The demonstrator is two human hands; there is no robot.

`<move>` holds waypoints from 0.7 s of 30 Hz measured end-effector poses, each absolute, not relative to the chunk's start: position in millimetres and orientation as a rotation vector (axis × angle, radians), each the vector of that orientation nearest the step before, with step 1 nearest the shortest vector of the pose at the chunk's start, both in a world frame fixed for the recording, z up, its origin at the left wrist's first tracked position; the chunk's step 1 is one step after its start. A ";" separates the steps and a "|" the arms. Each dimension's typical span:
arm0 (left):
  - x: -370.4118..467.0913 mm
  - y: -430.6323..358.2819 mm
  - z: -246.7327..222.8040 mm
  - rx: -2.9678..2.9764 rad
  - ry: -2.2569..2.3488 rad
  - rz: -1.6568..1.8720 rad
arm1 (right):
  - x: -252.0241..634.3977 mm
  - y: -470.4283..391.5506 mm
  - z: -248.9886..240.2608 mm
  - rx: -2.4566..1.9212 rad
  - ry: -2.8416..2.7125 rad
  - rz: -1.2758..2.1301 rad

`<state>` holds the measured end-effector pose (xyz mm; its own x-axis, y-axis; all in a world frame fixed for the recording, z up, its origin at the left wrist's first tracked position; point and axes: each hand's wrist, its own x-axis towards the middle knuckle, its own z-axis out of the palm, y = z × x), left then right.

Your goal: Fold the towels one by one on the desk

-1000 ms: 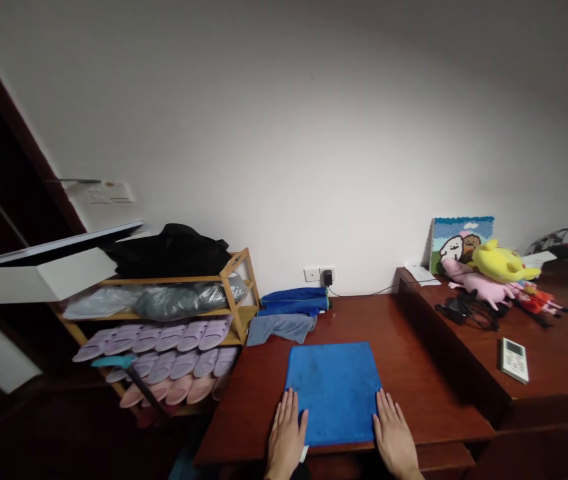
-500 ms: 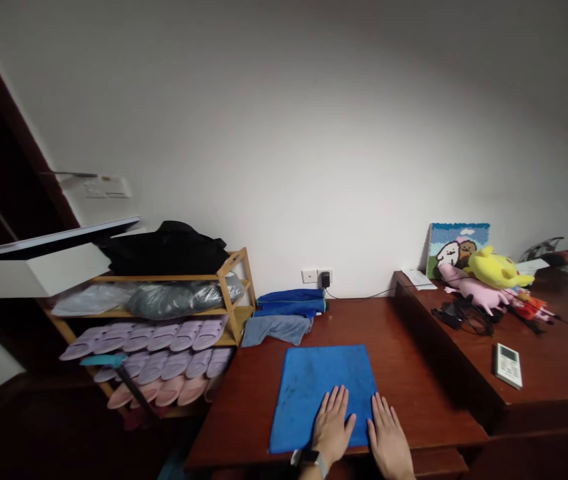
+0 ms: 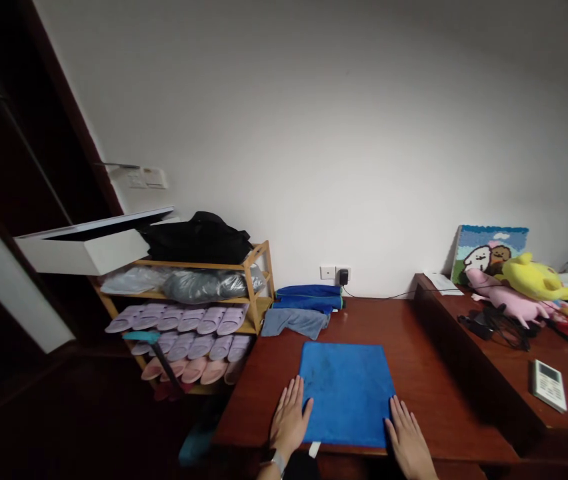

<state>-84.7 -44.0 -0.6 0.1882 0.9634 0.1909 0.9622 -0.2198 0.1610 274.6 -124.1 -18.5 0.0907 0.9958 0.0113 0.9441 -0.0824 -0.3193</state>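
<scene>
Looks like you're squaring up the blue cloth (image 3: 347, 397), left hand (image 3: 289, 419) and right hand (image 3: 409, 437) spread flat at its sides, gripping nothing; any nudge needs light, even palms.

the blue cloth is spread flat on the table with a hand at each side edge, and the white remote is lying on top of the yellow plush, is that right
Not quite: the head view shows the white remote lying on the brown desk, apart from the yellow plush. The rest holds.
</scene>
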 end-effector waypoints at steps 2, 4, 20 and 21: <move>-81.9 -44.0 -3.9 2.430 1.956 0.427 | 275.6 -113.6 -9.5 -2.150 -1.911 0.339; -80.4 -44.0 -4.6 2.429 1.947 0.452 | 274.9 -96.9 5.1 -2.150 -1.911 0.312; -80.8 -46.6 5.2 2.363 1.939 0.347 | 266.1 -44.9 9.3 -2.273 -2.011 0.299; -81.2 -46.5 7.9 2.347 1.927 0.331 | 265.7 -45.2 11.8 -2.274 -2.008 0.307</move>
<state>-81.2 -46.5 7.9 0.1822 0.9769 0.1117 0.9581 -0.2019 0.2032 265.7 -45.2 11.8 0.1144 0.9895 -0.0887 0.9708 -0.1303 -0.2012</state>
